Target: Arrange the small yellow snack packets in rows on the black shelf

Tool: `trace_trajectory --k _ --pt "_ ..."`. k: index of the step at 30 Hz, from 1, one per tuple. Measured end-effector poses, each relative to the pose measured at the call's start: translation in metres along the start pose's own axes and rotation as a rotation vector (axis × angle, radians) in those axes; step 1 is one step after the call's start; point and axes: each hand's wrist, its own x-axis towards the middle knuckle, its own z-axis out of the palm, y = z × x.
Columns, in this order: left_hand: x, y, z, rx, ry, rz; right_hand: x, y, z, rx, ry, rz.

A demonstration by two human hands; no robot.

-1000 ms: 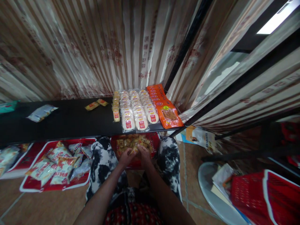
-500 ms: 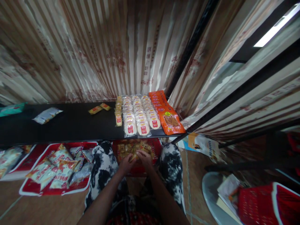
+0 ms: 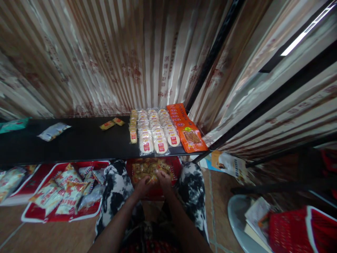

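Between my knees, a red basket (image 3: 179, 162) holds many small yellow-wrapped snack packets (image 3: 140, 167). Just above its near side, my left hand (image 3: 143, 186) is closed on a yellow snack packet (image 3: 153, 179). My right hand (image 3: 163, 180) meets it from the other side, its fingers closed at the packet's right end. On the black shelf ahead, round white crackers (image 3: 161, 146) in clear wrappers lie in overlapping rows. A column of yellow snack packets (image 3: 133, 135) runs along their left side, and orange snack bags (image 3: 193, 135) lie to their right.
Two loose yellow packets (image 3: 107, 124) and a white packet (image 3: 54, 131) lie on the black shelf (image 3: 79, 147). A red basket of snack bags (image 3: 70, 220) stands at my left. To my right are a black upright (image 3: 210, 59), a grey stool (image 3: 235, 214) and another red basket (image 3: 288, 228).
Both hands have come down slightly toward me with the yellow packet between them. My right fingers have shifted on its right end. The shelf goods keep their places.
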Motion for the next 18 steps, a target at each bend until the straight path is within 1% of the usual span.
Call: trace_trajectory --k 6,9,12,18 --pt "0.0 -0.001 -0.002 -0.07 0.045 -0.021 0.003 0.004 0.001 0.111 0.027 0.033" --pt "-0.001 0.005 -0.004 -0.156 0.081 -0.036 0.0 0.01 0.0 0.147 0.052 0.099" --pt "-0.003 0.011 -0.005 -0.216 0.154 -0.092 -0.006 0.016 -0.001 0.173 0.052 0.166" --pt "-0.001 0.007 -0.005 -0.378 0.231 -0.107 -0.02 0.014 0.003 0.139 -0.083 0.138"
